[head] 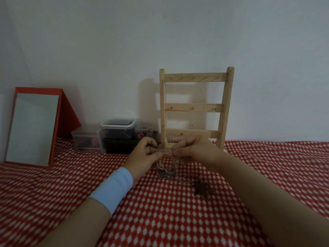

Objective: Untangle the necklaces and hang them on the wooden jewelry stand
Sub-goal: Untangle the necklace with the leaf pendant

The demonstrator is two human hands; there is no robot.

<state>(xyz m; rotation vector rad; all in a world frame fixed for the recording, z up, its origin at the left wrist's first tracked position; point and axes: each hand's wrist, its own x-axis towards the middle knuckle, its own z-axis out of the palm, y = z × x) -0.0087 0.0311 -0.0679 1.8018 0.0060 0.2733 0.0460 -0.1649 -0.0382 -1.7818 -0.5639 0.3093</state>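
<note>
While left hand (144, 155) and right hand (195, 150) pinch them, silvery necklaces (166, 171) droop, seemingly knotted.

Both forearms reach forward from the lower corners and converge, the hands close together. The left hand (144, 154), a pale blue band (114, 188) round its wrist, pinches a silver chain (175, 160) between thumb and curled fingers; the right hand (193, 149) pinches the same chain just beside it, fingers curled, knuckles up

We see a bare matt wooden stand (195, 107), glinting metal chains (167, 168), clear plastic tubs (116, 130), and a red-and-white patterned cloth (169, 211).
</note>
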